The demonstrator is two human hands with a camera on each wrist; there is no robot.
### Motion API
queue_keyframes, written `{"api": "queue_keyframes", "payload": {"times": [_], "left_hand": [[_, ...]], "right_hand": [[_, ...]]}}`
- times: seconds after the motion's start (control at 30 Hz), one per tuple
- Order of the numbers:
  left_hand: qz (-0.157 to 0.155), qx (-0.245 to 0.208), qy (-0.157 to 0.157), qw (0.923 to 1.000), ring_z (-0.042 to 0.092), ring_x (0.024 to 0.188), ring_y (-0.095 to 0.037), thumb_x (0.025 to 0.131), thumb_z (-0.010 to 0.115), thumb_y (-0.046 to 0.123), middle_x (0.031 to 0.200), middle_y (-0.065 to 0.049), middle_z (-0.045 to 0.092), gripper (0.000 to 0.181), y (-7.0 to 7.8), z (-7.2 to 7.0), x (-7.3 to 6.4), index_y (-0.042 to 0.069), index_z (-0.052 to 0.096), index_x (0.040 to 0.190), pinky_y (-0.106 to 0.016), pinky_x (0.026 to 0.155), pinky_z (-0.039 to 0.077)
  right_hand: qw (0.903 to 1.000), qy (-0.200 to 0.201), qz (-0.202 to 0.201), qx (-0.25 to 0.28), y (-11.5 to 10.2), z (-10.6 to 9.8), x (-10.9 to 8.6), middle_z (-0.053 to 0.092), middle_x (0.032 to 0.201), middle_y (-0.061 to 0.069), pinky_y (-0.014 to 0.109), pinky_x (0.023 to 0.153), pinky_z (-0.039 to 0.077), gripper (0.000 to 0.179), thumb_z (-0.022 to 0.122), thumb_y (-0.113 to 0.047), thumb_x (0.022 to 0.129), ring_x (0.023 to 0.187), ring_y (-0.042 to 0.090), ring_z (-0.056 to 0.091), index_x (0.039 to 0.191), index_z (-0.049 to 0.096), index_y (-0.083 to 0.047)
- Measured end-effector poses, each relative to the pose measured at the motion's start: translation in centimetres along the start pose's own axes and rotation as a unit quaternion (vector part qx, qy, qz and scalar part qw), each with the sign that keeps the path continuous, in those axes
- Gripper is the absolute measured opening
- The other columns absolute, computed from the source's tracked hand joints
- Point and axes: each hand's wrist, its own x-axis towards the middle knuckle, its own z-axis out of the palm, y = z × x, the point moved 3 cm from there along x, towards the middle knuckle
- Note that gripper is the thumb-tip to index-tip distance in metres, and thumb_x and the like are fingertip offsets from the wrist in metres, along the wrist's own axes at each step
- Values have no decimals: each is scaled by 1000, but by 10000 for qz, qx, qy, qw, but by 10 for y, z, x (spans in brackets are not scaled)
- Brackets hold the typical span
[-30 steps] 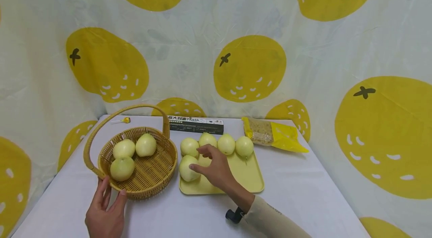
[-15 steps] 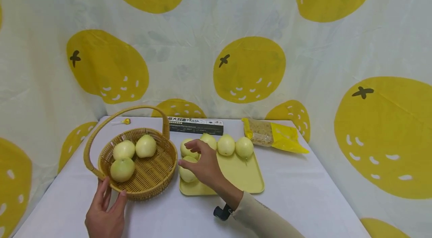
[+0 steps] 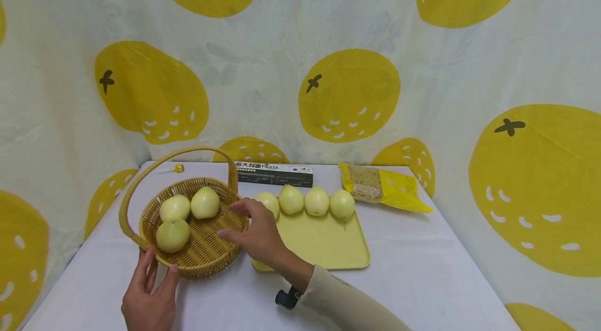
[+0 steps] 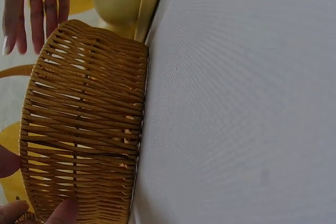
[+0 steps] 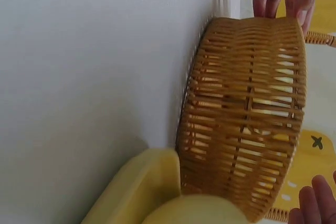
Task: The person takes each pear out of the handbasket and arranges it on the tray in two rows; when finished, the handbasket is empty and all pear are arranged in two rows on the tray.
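A woven basket (image 3: pixel 208 237) with an arched handle stands on the left, three pale yellow-green pears (image 3: pixel 173 235) inside it. My left hand (image 3: pixel 150 294) holds its near-left rim, thumb and fingers spread along the rim and outer wall. Over the basket's right rim hovers my right hand (image 3: pixel 258 232), thumb and fingers apart with nothing between them; the left wrist view shows its fingers extended. Several more pears (image 3: pixel 316 201) line the back of a yellow tray (image 3: pixel 328 247). In the right wrist view another pear (image 5: pixel 194 212) sits close to the basket wall; my right hand covers the tray's front-left part in the head view.
Behind the tray lies a black-and-white pasta box (image 3: pixel 274 174). A yellow bag (image 3: pixel 382 187) of dry food lies at the back right, and a lollipop (image 3: pixel 177 168) at the back left. A fruit-print curtain (image 3: pixel 263 85) rises behind the white-covered table (image 3: pixel 413 268).
My right hand has moved left from the tray's front-left pear to over the basket's right rim, carrying nothing. My left hand and the basket have stayed in place.
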Motion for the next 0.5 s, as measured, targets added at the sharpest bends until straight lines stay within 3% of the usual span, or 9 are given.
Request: {"api": "queue_keyframes", "payload": {"times": [0.13, 0.27, 0.5], "left_hand": [[52, -54, 5, 10000, 34, 158, -33, 101, 72, 15, 175, 10, 17, 73, 0, -1, 1, 32, 39, 163, 6, 84, 47], [106, -89, 12, 9999, 35, 158, -33, 101, 73, 17, 175, 8, 17, 72, -2, 0, 2, 31, 40, 163, 5, 84, 47], [236, -72, 25, 9997, 37, 157, -36, 101, 73, 14, 175, 9, 18, 73, -2, -1, -1, 28, 40, 164, 5, 84, 47]], "right_hand": [[9998, -111, -134, 134, -7, 15, 6, 72, 131, -1, 23, 107, 58, 54, 91, -37, 85, 119, 4, 63, 130, 68, -19], [9991, -156, -339, 205, -13, 28, 10, 72, 130, -1, 19, 107, 57, 53, 93, -33, 84, 118, 3, 65, 129, 68, -19], [9979, -241, -604, -39, -22, 48, 18, 73, 126, -2, 12, 101, 57, 55, 94, -31, 83, 117, 13, 70, 129, 69, -16]]}}
